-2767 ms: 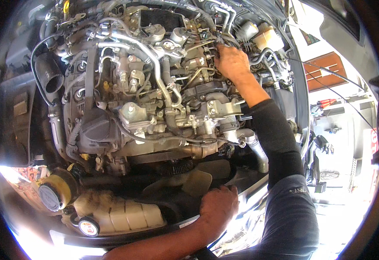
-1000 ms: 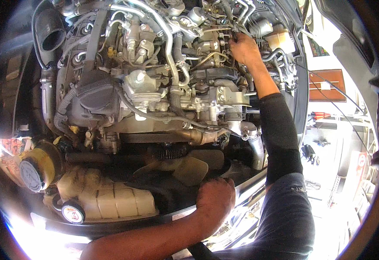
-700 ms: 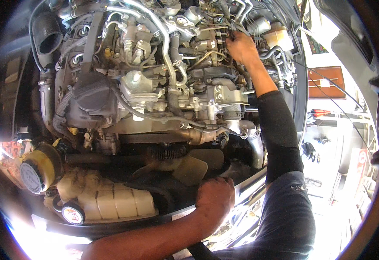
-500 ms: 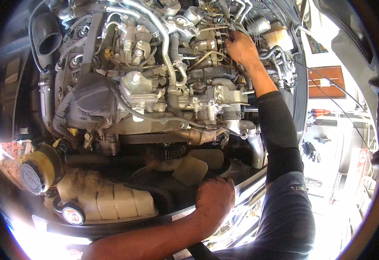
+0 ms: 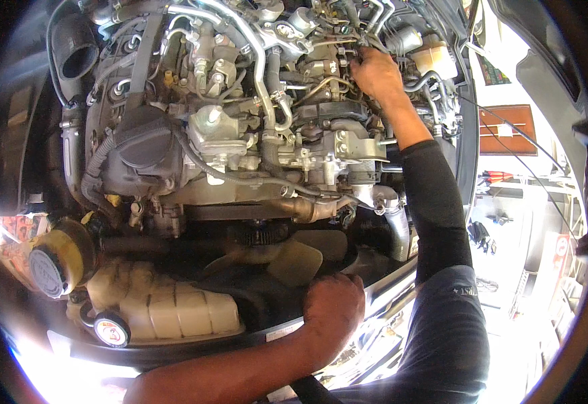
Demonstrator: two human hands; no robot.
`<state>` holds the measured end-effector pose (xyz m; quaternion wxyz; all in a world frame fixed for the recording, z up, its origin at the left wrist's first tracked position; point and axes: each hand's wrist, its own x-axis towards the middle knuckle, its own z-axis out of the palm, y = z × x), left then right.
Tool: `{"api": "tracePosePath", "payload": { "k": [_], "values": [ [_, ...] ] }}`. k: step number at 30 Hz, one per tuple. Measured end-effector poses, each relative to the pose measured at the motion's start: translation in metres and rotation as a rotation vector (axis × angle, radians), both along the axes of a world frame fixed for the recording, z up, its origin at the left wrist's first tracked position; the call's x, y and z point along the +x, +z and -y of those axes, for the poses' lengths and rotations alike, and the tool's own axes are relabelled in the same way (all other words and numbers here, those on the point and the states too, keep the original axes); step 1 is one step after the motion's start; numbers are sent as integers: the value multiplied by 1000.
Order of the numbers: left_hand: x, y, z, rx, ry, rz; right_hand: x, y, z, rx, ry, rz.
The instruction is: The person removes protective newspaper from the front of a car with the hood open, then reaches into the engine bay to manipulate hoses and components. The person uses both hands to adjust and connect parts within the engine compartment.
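An engine [image 5: 227,148] with metal pipes, hoses and brackets fills the bay before me. My right hand [image 5: 379,75] reaches deep into its far right part, among thin lines and hoses beside a silver cylinder [image 5: 403,40]. Its fingers are bent down and closed; whatever they grip is hidden behind the hand. My left hand [image 5: 334,311] rests at the front edge of the bay, curled into a fist near the pale fan blades [image 5: 295,262]. The undersides of its fingers are out of sight, so I cannot see if anything is in them.
At the near left sit a translucent coolant tank [image 5: 166,303] with a black cap and a yellowish reservoir [image 5: 72,259]. A wide black air duct [image 5: 79,57] opens at the far left. The raised hood [image 5: 556,101] stands on the right, and a brown panel [image 5: 506,129] lies beyond the bay.
The right hand has shifted very slightly among the hoses. My left hand stays at the front edge, and the view has tilted a little.
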<state>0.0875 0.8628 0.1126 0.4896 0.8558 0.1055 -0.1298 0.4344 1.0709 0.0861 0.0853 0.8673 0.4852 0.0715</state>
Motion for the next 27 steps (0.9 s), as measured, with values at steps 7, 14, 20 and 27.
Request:
{"api": "tracePosePath", "payload": {
  "k": [7, 14, 20, 27],
  "values": [
    [1, 0, 0, -11, -24, -18, 4, -2, 1, -32, -51, 17],
    [1, 1, -1, 6, -18, -10, 12, -1, 3, -18, -89, -27],
    [0, -2, 4, 22, -13, 5, 8, 0, 4, 49, -61, -21],
    [1, -3, 3, 26, -33, -8, -3, 1, 2, -19, 11, 21]
  ]
}}
